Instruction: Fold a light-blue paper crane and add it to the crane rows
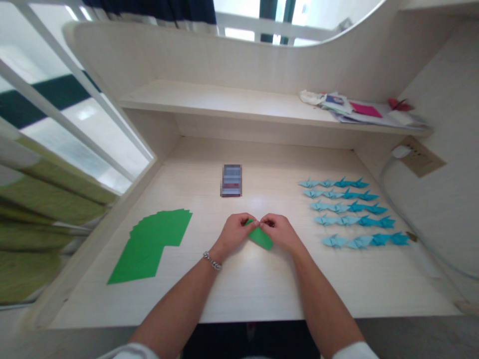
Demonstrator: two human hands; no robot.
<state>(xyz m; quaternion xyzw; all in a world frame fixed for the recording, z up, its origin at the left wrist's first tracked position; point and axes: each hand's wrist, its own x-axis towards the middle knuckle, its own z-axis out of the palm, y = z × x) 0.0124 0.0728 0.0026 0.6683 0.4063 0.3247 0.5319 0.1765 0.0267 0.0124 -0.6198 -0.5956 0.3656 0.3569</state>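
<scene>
A small folded piece of green paper (261, 238) lies at the middle of the pale wooden desk (239, 289). My left hand (234, 232) pinches its left top corner, fingers closed on the paper. My right hand (280, 231) pinches the same piece from the right, fingertips almost meeting the left ones. A bracelet sits on my left wrist. To the left a fanned stack of green paper sheets (149, 244) lies flat. To the right, several blue folded paper cranes (354, 212) stand in rows.
A small blurred card (231, 180) lies behind my hands. The shelf (232, 102) above holds papers and a pink sheet (364, 109) at its right end. A wall socket with a white cable (402, 152) is on the right wall. A railing and window are at left.
</scene>
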